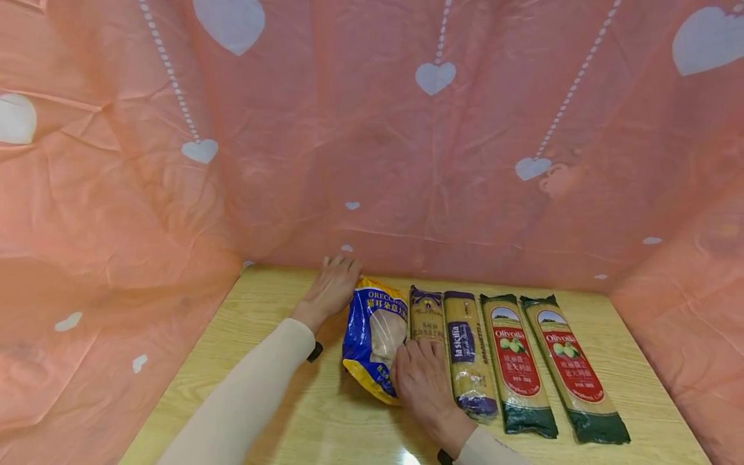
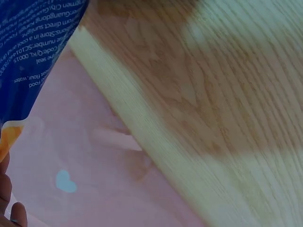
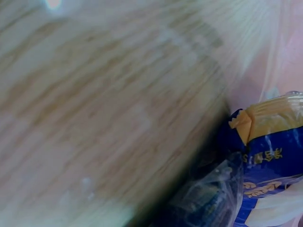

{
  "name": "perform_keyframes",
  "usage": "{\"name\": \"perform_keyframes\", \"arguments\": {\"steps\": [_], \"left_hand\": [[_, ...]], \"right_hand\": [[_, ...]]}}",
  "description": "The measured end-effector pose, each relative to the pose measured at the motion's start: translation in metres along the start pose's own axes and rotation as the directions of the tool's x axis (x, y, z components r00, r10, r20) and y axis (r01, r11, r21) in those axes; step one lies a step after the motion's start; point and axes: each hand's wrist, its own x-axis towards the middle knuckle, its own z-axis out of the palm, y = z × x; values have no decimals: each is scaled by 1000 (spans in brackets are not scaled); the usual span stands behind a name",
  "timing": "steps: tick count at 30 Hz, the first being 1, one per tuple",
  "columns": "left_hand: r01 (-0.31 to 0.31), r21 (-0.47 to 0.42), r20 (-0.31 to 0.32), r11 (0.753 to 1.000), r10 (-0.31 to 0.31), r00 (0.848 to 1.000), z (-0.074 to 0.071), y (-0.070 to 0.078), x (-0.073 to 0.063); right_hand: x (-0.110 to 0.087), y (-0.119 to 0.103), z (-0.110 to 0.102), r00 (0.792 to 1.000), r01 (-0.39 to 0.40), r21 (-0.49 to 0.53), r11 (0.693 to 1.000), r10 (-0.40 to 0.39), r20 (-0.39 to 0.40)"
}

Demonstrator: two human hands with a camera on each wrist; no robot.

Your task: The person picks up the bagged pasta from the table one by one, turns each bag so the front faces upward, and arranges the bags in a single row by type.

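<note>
A blue and yellow bag of orecchiette pasta [image 1: 372, 323] lies at the left end of a row of pasta packs. My left hand [image 1: 334, 284] grips its upper left corner; the left wrist view shows fingertips [image 2: 4, 189] at the bag's orange corner. My right hand [image 1: 421, 381], fingers curled, holds the bag's lower right edge and covers the lower part of the neighbouring spaghetti pack [image 1: 426, 313]. In the right wrist view the bag's orange and blue end [image 3: 270, 146] shows beside a clear wrapper [image 3: 208, 198]; the right hand is out of that view.
Right of the hands lie a purple-banded la Sicilia spaghetti pack [image 1: 465, 349] and two green-ended Olivoila spaghetti packs, one nearer [image 1: 514, 361] and one farther right [image 1: 572, 368]. They rest on a wooden tabletop [image 1: 232, 361]. Pink sheeting [image 1: 372, 142] with hearts encloses the back and sides.
</note>
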Motion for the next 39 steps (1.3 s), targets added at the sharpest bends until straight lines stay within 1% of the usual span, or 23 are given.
{"name": "perform_keyframes", "arguments": {"steps": [4, 9, 12, 16, 25, 29, 32, 36, 37, 39], "left_hand": [[19, 7, 39, 1000, -19, 999, 0, 1, 1], [56, 11, 94, 998, -57, 994, 0, 2, 1], [76, 6, 118, 997, -76, 990, -1, 2, 1], [88, 0, 127, 996, -88, 988, 0, 3, 2], [95, -18, 119, 995, -92, 989, 2, 1, 6], [107, -29, 132, 994, -103, 986, 3, 0, 6], [111, -22, 143, 994, -107, 984, 5, -3, 4], [90, 1, 142, 996, -89, 986, 6, -6, 2], [82, 8, 139, 997, -83, 987, 7, -7, 3], [65, 21, 128, 998, -68, 990, 8, -8, 3]], "right_hand": [[0, -1, -1, 1000, 2, -5, 1000, -2, 2], [-1, -3, -1, 1000, 6, -34, 999, -5, 26], [-1, -3, 0, 1000, 5, -39, 999, -4, 24], [0, -3, 0, 1000, -1, -42, 999, 2, 25], [2, 0, 1, 999, -8, -45, 999, 9, 34], [1, 0, 5, 999, 0, -54, 999, 3, 39], [-2, 0, 8, 997, 8, -71, 997, -2, 76], [-4, -1, 9, 992, 16, -97, 995, -4, 125], [-4, -2, 9, 992, 18, -100, 995, -6, 125], [-2, -2, 9, 995, 24, -104, 994, -14, 99]]}}
